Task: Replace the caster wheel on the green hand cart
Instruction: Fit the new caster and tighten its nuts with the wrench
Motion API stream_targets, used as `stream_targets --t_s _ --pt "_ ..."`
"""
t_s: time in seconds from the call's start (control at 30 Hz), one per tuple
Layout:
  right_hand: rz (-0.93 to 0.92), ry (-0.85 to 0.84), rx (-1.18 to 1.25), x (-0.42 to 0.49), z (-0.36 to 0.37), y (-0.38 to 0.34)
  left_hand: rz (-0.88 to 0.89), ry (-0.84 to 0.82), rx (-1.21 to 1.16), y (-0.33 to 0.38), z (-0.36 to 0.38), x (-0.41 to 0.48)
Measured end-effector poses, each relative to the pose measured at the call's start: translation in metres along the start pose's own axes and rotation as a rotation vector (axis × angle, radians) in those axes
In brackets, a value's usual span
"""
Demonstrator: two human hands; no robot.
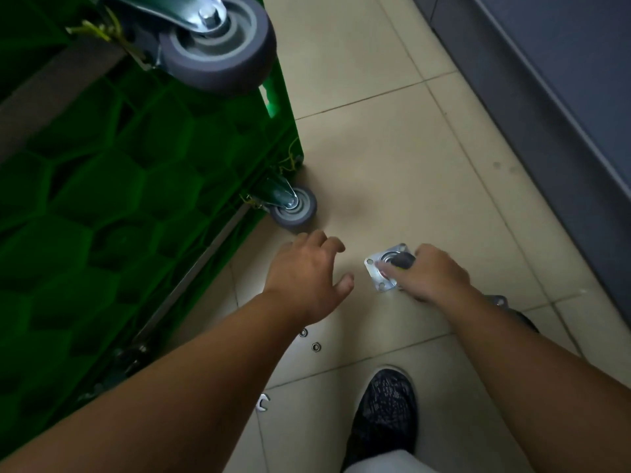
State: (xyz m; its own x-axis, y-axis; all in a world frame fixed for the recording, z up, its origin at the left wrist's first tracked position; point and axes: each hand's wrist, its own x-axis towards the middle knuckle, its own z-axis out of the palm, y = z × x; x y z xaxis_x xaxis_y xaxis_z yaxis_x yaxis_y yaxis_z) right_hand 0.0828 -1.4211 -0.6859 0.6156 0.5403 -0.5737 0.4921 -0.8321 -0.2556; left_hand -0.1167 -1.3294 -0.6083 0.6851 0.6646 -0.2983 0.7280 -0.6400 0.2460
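**Loose caster in hand, cart corner waiting**

Head view: the green hand cart (119, 199) lies tipped on its side along the left of the frame, its ribbed underside facing the camera. Two grey casters are bolted to it: one large in the upper left (218, 46), one at mid-frame touching the tile floor (295, 213).

Just right of centre, the right hand (433, 274) grips a loose caster wheel (384, 271). Its fingers curl round the wheel, and the square four-hole mounting plate faces up and to the left. Whether it rests on the floor or is held just above it cannot be told.

The left hand (307, 274) hovers beside it, fingers spread and relaxed, holding nothing. The two hands are near each other but apart.

Two nuts (316, 346) lie on the tiles by the left forearm, and an open-end wrench (263, 402) lies lower, beside a dark shoe (386, 414). The plate of a second loose caster (500, 301) shows behind the right forearm.

Judged from this layout, the step in hand is picking up a caster to fit to the cart. Which loose caster is the new one cannot be told.

The next move likely calls for carrying the plate to the bare mount, apparently in the dark lower left. Its four holes must then be lined up, the nuts gathered and the wrench used.
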Motion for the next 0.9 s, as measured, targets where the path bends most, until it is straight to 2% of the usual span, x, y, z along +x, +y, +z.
stream_targets --t_s 0.1,0.13,0.23,0.37,0.53,0.73,0.9 --pt "0.087 0.138 0.036 -0.012 -0.023 0.049 -0.021 0.005 0.006 -0.006 -0.002 -0.004" --pt "0.142 0.12 0.007 -0.016 -0.027 0.068 -0.026 0.007 0.007 -0.007 -0.003 -0.005" --pt "0.244 -0.084 -0.156 -0.028 -0.023 0.11 -0.033 0.008 -0.009 -0.007 -0.004 -0.012" --pt "0.28 -0.023 -0.193 -0.021 -0.012 0.129 -0.015 0.019 0.004 -0.008 -0.006 -0.029" --pt "0.39 -0.041 -0.155 -0.021 -0.015 0.138 -0.02 0.068 0.017 -0.026 -0.024 -0.048" --pt "0.252 0.141 -0.141 -0.048 -0.058 0.099 -0.042 0.148 0.076 -0.05 -0.073 -0.076" --pt "-0.068 0.281 -0.094 -0.111 -0.133 -0.01 -0.074 0.264 0.086 -0.071 -0.13 -0.123"
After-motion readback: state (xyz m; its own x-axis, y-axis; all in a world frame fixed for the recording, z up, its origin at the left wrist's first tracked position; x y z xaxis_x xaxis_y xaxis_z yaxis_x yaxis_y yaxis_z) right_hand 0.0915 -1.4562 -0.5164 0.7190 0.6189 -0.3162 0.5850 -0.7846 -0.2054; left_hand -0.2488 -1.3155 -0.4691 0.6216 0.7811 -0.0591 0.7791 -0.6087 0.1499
